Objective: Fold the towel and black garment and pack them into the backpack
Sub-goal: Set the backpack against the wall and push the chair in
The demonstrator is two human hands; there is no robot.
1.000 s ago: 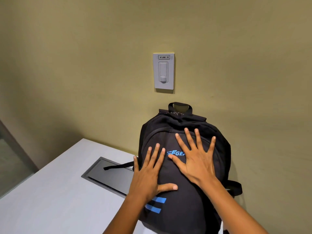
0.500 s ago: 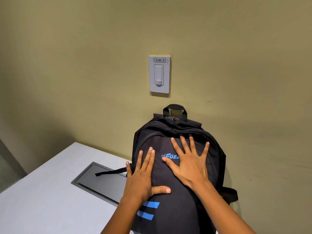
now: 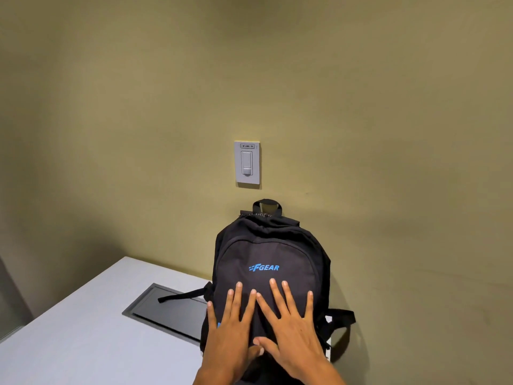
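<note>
A black backpack (image 3: 270, 262) stands upright on the white tabletop (image 3: 83, 334), at its back edge, and leans on the green-yellow wall (image 3: 138, 107). Blue letters on its front say FGEAR. Its top handle (image 3: 267, 204) sticks up against the wall. The zips look closed, so the towel and the black garment cannot be seen.

Both hands lie flat on the lower front of the backpack. The left hand (image 3: 231, 329) has its fingers straight and spread, and its grip holds nothing; it just presses on the cloth. The right hand (image 3: 288, 329) is the same, fingers straight and spread, palm down, grasping nothing. The two thumbs touch each other low on the bag.

A thin black strap (image 3: 183, 295) runs from the left side of the backpack across a dark flat panel (image 3: 166, 312) set into the tabletop. Another strap loop (image 3: 342, 318) hangs at the right side of the bag, near the right edge of the tabletop.

A grey light switch (image 3: 247, 163) sits on the wall just above the backpack.
</note>
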